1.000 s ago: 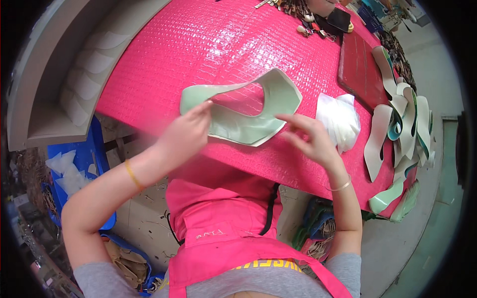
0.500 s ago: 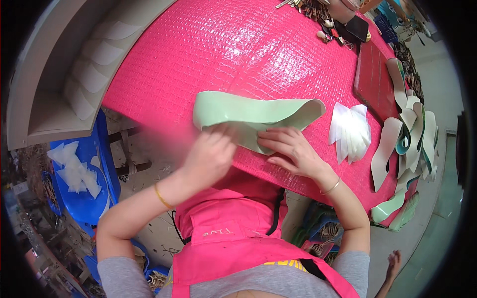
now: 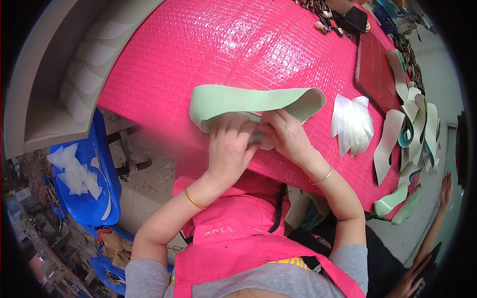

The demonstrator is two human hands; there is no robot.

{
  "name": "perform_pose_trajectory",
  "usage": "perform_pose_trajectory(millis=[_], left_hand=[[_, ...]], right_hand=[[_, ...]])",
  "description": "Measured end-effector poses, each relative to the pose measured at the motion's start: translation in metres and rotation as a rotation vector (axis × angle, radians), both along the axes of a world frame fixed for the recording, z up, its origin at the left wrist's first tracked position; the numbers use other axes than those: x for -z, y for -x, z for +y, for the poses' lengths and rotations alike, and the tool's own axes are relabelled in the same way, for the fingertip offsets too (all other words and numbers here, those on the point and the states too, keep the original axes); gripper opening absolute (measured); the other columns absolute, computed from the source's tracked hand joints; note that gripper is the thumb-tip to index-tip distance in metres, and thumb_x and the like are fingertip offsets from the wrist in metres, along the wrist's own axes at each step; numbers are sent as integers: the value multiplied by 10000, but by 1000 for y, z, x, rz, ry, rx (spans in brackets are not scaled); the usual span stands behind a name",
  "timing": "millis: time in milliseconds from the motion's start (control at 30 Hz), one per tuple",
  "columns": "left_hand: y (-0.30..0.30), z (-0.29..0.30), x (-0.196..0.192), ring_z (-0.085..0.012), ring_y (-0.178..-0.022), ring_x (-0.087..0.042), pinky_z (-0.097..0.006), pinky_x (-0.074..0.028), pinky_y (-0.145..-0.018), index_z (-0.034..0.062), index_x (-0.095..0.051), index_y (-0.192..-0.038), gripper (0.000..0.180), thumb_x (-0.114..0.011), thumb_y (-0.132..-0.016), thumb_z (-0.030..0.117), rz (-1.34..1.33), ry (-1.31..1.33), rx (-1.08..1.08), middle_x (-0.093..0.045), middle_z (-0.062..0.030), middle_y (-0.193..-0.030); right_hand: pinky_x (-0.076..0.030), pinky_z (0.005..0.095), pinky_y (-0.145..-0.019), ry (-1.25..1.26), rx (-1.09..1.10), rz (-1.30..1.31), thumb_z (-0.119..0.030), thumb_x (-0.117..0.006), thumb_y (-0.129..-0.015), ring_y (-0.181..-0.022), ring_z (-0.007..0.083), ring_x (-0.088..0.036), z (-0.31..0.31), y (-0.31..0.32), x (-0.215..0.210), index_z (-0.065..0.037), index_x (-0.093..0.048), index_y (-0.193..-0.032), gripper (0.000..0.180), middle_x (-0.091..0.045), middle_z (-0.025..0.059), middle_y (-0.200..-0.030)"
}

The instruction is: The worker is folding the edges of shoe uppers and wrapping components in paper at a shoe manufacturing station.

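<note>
I see the pale green curved strip of soft sheet material [image 3: 248, 102] lying on the bright pink textured table cover [image 3: 208, 54], near its front edge, one end curled up into an open loop. My left hand [image 3: 229, 149] presses down on the strip's near edge, fingers bent and closed over it. My right hand [image 3: 287, 135] sits just beside the left, touching it, fingers curled and pinching the same edge where a whitish piece shows underneath. Right of the strip lies a stack of thin white translucent cut pieces [image 3: 352, 124]. Farther right of the strip, a heap of green and cream curved strips [image 3: 410, 134] hangs at the cover's edge. Left of the strip, below the cover, stands a blue plastic chair [image 3: 97, 198] carrying white scraps.
</note>
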State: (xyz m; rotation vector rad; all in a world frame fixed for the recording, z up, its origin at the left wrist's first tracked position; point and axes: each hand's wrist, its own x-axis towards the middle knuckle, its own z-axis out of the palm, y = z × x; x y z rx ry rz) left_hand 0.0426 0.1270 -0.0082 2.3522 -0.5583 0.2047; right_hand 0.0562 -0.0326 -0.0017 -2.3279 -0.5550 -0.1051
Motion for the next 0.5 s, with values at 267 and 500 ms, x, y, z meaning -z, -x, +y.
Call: perform_pose_trajectory(millis=[267,500], left_hand=[[-1,9,17,-260,-832,-513,-361,-408,-733,59,-626,-752,164,-660,-596,23,-62,160,34,-561,-55,-798],[-8,54,9,-210,-781,-561,-366,-452,-842,48,-602,-840,234,-630,-608,45,-249,-34,541,-582,-47,-836]], right_hand=[[-463,352,-721,-114,-203,-7,-67,-670,-626,-870,286,-542,-14,5,5,5,-551,-852,265,-543,112,-938],[-463,362,-759,32,-435,-85,-85,-593,-730,-936,282,-547,-39,21,5,-26,-587,-929,208,-576,121,-974]])
